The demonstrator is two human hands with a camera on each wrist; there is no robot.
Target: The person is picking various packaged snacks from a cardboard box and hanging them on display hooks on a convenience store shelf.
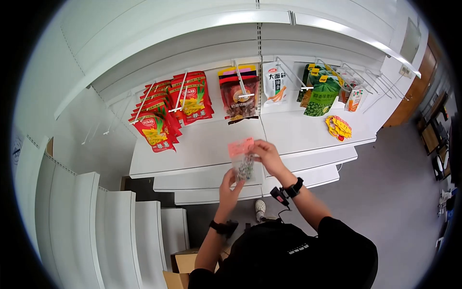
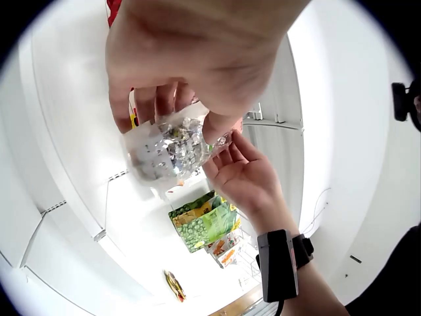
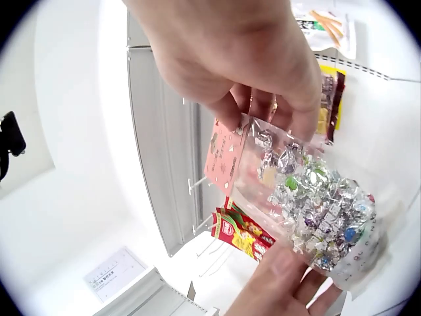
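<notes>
Both hands hold a clear bag (image 1: pixel 246 168) of silver foil-wrapped candies (image 3: pixel 322 204), out in front of the shelf. The bag has a pink header card (image 1: pixel 240 146) at its top. My left hand (image 1: pixel 231 185) grips the bag's lower end, thumb on one side and fingers on the other. My right hand (image 1: pixel 269 158) pinches the bag's upper edge beside the card. In the right wrist view the bag is tilted, the candies gathered toward its lower end. The left wrist view shows the left thumb lying across the crinkled plastic.
On hooks hang red snack bags (image 1: pixel 194 98), dark brown bags (image 1: pixel 239 96), a white bag (image 1: pixel 275 86) and green bags (image 1: pixel 322 98). Bare hooks (image 1: pixel 385 86) stick out at the right. A yellow packet (image 1: pixel 338 128) lies on the shelf (image 1: pixel 298 132). An open cardboard box (image 1: pixel 187 264) stands below left.
</notes>
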